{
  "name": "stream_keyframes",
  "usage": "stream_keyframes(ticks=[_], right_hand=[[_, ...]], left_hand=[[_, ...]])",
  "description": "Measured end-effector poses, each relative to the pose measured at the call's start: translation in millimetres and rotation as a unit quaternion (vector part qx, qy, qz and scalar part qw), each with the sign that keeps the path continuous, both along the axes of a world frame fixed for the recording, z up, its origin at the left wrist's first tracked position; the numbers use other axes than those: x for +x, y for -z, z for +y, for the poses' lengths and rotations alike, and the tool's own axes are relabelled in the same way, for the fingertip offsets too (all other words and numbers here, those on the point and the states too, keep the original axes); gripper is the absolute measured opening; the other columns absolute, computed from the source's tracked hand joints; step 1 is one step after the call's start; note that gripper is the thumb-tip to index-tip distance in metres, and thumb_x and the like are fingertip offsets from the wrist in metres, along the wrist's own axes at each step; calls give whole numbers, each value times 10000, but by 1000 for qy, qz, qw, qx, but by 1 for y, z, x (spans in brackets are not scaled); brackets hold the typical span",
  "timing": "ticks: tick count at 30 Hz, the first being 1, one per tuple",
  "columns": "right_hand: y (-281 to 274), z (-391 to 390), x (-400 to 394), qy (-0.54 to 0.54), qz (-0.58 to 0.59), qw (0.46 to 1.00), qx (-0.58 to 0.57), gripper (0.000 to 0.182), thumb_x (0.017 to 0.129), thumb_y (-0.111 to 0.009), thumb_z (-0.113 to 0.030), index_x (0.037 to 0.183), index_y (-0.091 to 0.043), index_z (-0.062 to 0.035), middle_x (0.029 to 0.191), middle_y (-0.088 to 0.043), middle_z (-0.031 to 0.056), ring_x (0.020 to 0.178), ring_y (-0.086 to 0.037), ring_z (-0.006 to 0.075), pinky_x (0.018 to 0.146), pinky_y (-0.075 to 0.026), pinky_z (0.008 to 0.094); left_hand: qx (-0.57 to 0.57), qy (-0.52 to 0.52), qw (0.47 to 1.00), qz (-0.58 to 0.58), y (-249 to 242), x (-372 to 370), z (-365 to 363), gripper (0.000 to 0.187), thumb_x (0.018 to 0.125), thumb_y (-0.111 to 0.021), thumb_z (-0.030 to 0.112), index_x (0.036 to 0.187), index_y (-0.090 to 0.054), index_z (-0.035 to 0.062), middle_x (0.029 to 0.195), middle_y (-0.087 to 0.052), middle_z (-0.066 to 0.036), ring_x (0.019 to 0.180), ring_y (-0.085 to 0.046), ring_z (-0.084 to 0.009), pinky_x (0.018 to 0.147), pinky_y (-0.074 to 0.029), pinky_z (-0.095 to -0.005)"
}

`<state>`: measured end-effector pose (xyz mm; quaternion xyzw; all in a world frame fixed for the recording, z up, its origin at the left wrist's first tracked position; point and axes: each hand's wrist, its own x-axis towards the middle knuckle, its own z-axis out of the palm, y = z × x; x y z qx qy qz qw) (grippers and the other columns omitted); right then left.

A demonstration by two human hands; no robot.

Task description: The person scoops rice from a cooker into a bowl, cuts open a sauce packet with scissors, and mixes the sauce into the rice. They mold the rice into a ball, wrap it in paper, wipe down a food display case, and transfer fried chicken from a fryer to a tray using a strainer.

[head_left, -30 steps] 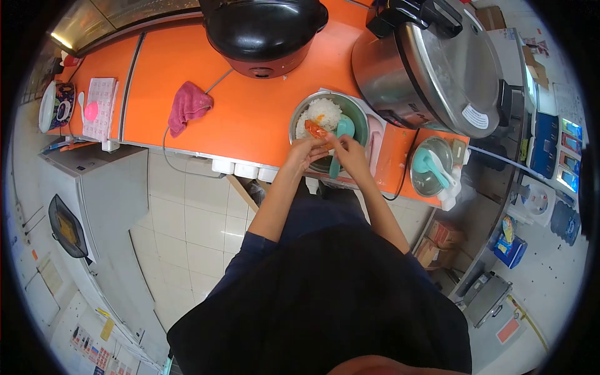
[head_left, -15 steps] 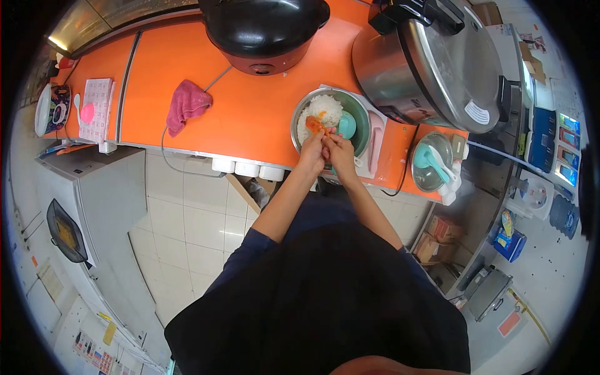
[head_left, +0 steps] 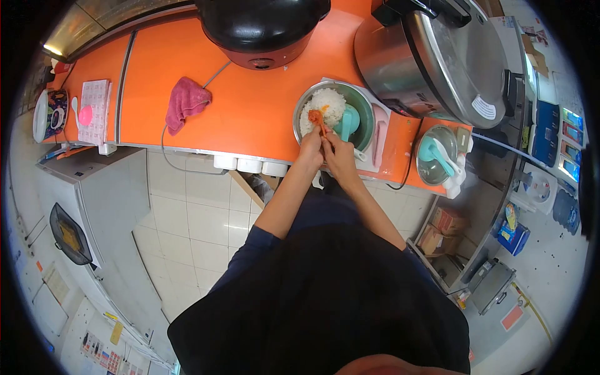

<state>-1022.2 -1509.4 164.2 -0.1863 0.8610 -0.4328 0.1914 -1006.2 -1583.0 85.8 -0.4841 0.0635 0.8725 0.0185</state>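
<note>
A metal-rimmed bowl with a green inside (head_left: 365, 139) stands near the counter's front edge. White rice (head_left: 328, 100) fills its left part, with red-orange sauce (head_left: 314, 116) on top. A turquoise scoop (head_left: 350, 120) lies in the bowl beside the rice. My left hand (head_left: 310, 150) and my right hand (head_left: 339, 155) meet over the bowl's near rim. Their fingertips pinch a slim orange-red sachet-like thing (head_left: 322, 130) between them, its far end at the sauce. The fingers partly hide it.
A large steel cooker (head_left: 400, 69) stands close on the right, a black-lidded pot (head_left: 262, 31) behind. Right of the bowl lies a pink utensil (head_left: 379, 140); farther right is a metal bowl (head_left: 431, 172) with utensils. A pink cloth (head_left: 187, 103) lies on the orange counter (head_left: 244, 119).
Both hands have drawn slightly back toward me, and more of the orange-red thing shows beyond the fingertips. The turquoise scoop's handle is now more visible. The view has shifted a little.
</note>
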Motion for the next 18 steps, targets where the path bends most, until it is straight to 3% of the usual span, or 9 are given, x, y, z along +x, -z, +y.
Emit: stream_keyframes(ticks=[1,3,6,10,12,13,14,16,18], right_hand=[[1,0,-1,11,-6,1000,-5,171,845,-484,-114,826,-552,42,626,-536,249,559,-549,381,494,-393,401],[-1,2,-6,24,-47,999,-3,177,847,-485,-119,814,-548,43,612,-531,244,553,-548,379,488,-388,402],[-26,4,-15,27,-76,997,21,187,850,-487,-125,784,-545,40,587,-522,235,542,-545,375,480,-382,404],[-43,-3,-23,35,-3,997,73,196,846,-483,-119,735,-550,28,577,-519,234,547,-552,375,497,-399,419],[-23,4,-26,36,5,995,88,197,844,-482,-125,742,-556,26,584,-527,235,564,-558,379,517,-413,433],[-11,5,-29,34,16,994,99,198,842,-480,-130,749,-562,25,592,-535,237,581,-565,382,537,-426,447],[-3,5,-35,35,22,995,93,198,842,-480,-130,749,-562,25,592,-535,237,581,-565,382,537,-426,447],[11,13,-31,71,61,987,132,216,822,-501,-159,745,-587,23,606,-551,234,610,-570,394,579,-442,473],[35,27,-30,84,20,988,129,205,791,-526,-168,731,-602,12,607,-558,229,608,-574,386,581,-447,469]], left_hand=[[0,1,1000,0,-3,3,-1,259,937,-356,199,845,-526,26,758,-548,-74,673,-547,-194,622,-483,-304],[11,97,988,120,-18,18,-5,264,931,-364,221,1021,-515,22,919,-570,-87,878,-551,-204,808,-460,-340],[21,87,993,80,-54,48,-13,323,895,-405,221,1103,-486,-12,1021,-568,-122,1005,-534,-230,890,-419,-358],[-132,126,983,14,-91,111,-27,356,859,-483,265,1109,-482,11,1031,-566,-118,988,-535,-244,860,-418,-369],[-281,254,925,-32,-78,150,-28,338,879,-455,305,1064,-518,30,1024,-566,-131,985,-535,-261,834,-417,-385],[-392,408,823,-49,-71,175,-29,381,889,-425,361,1034,-541,29,1027,-566,-147,983,-538,-273,824,-417,-406],[-488,538,684,-66,-67,190,-31,437,898,-394,416,1005,-565,28,1030,-565,-163,981,-540,-285,814,-416,-426],[-448,801,377,-128,-78,205,-31,677,872,-283,578,1010,-610,1,1117,-541,-182,1054,-492,-342,899,-354,-489],[-399,829,369,-129,-49,240,-11,756,849,-225,631,1060,-597,9,1173,-509,-197,1117,-443,-360,934,-310,-511]])
